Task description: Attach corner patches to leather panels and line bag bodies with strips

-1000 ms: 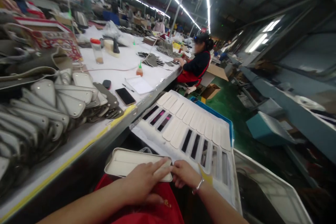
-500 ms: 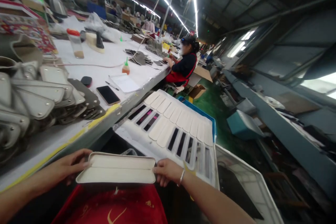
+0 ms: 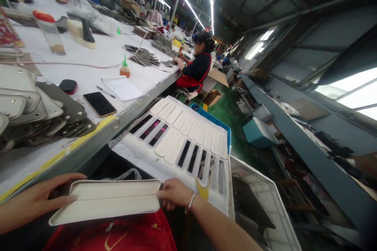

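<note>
A long cream-coloured panel (image 3: 110,204) with rounded corners, a thin dark edge and a lengthwise crease spans the space between my hands, over a red apron (image 3: 118,237). My left hand (image 3: 55,192) grips its left end, thumb on the cream face and some fingers hidden behind. At the other end, my right hand (image 3: 175,194) pinches the panel's edge near the crease. Just beyond lies a white slotted board (image 3: 173,166), with several cream rounded strips (image 3: 190,125) in rows on it and dark gaps between bars.
On the left, a white table (image 3: 97,60) carries stacked grey-and-cream pieces (image 3: 32,106), a phone (image 3: 100,104), a notepad (image 3: 122,87) and a small glue bottle (image 3: 125,70). A co-worker (image 3: 197,62) sits farther along it. A white crate (image 3: 265,204) stands at right.
My view has swung, so the table and board appear farther left. Both hands still hold the cream panel, which appears lower left and more tilted, its left end lower.
</note>
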`<act>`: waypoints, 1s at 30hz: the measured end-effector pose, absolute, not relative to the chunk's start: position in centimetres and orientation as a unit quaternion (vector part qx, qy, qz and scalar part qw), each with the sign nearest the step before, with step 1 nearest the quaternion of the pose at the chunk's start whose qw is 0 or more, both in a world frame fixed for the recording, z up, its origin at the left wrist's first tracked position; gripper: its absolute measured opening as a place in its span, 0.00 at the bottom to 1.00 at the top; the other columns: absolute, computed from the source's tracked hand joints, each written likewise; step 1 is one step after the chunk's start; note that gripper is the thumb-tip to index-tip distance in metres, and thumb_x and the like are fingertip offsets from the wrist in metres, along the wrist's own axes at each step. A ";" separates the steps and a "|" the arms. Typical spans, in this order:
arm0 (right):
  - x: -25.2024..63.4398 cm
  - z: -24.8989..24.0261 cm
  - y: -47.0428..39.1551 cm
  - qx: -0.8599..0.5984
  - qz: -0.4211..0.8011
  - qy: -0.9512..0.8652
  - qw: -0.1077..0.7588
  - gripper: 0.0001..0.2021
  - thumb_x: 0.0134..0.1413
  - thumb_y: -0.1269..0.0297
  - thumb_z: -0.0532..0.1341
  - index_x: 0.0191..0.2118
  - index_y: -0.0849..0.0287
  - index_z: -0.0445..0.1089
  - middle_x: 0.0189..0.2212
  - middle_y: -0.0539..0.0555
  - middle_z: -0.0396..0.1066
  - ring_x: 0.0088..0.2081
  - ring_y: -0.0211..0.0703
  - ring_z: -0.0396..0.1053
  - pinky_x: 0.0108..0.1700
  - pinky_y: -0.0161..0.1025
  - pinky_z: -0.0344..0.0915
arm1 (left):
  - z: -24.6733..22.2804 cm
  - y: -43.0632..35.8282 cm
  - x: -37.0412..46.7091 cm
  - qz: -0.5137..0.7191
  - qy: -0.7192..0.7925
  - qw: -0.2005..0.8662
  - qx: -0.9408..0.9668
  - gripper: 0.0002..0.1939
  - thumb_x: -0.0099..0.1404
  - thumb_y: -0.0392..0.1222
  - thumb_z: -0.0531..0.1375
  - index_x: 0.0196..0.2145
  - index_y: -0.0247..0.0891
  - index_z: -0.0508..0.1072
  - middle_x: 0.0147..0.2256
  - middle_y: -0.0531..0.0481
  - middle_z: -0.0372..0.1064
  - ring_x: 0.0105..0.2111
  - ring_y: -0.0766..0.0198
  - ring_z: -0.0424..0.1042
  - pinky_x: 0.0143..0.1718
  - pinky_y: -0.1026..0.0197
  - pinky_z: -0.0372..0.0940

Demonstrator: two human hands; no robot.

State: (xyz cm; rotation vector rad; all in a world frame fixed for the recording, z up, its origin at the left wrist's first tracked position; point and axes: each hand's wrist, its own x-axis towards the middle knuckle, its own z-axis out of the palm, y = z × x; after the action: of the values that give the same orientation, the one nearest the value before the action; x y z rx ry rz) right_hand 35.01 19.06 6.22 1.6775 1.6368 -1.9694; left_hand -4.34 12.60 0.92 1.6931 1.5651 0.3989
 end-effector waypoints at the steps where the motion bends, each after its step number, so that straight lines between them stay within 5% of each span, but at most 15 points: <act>1: 35.2 6.4 19.1 0.546 -0.615 0.568 0.024 0.10 0.49 0.62 0.63 0.30 0.62 0.64 0.18 0.46 0.68 0.18 0.32 0.66 0.24 0.30 0.65 | 2.1 13.2 -3.3 0.155 0.603 0.380 0.684 0.21 0.60 0.55 0.53 0.50 0.51 0.64 0.49 0.65 0.68 0.51 0.54 0.64 0.54 0.52 0.56; 6: 34.4 7.9 19.9 0.454 -0.375 0.805 -0.065 0.22 0.50 0.57 0.63 0.50 0.60 0.64 0.42 0.55 0.71 0.38 0.37 0.70 0.38 0.32 0.65 | 6.9 17.4 5.8 0.106 0.487 0.403 0.768 0.23 0.60 0.47 0.54 0.52 0.41 0.68 0.52 0.47 0.67 0.50 0.54 0.67 0.52 0.55 0.60; 9: 33.0 8.2 20.2 0.372 -0.241 0.896 0.002 0.09 0.58 0.65 0.56 0.42 0.59 0.69 0.38 0.52 0.72 0.40 0.37 0.69 0.42 0.33 0.62 | 7.5 19.3 9.9 0.095 0.390 0.452 0.797 0.22 0.55 0.36 0.52 0.48 0.40 0.72 0.43 0.50 0.74 0.43 0.58 0.71 0.47 0.59 0.64; 16: 32.5 7.0 20.5 0.325 -0.180 0.927 0.059 0.10 0.60 0.67 0.52 0.35 0.58 0.70 0.34 0.51 0.74 0.38 0.39 0.68 0.38 0.33 0.60 | 7.2 19.4 10.5 0.087 0.337 0.473 0.809 0.18 0.55 0.30 0.50 0.36 0.40 0.76 0.37 0.52 0.76 0.37 0.61 0.73 0.40 0.64 0.64; 30: 32.1 8.3 21.0 0.271 -0.170 0.941 0.110 0.18 0.63 0.59 0.47 0.33 0.60 0.71 0.30 0.54 0.74 0.33 0.40 0.69 0.31 0.35 0.56 | 3.9 16.9 10.6 0.007 0.360 0.257 0.897 0.26 0.62 0.29 0.48 0.58 0.39 0.61 0.53 0.42 0.66 0.48 0.55 0.70 0.47 0.56 0.65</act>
State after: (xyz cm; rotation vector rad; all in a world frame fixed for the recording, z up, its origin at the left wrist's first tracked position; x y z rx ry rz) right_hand 32.13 20.96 8.32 0.7959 2.7662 -0.4991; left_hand 10.60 16.90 3.92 2.4332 0.9753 0.0197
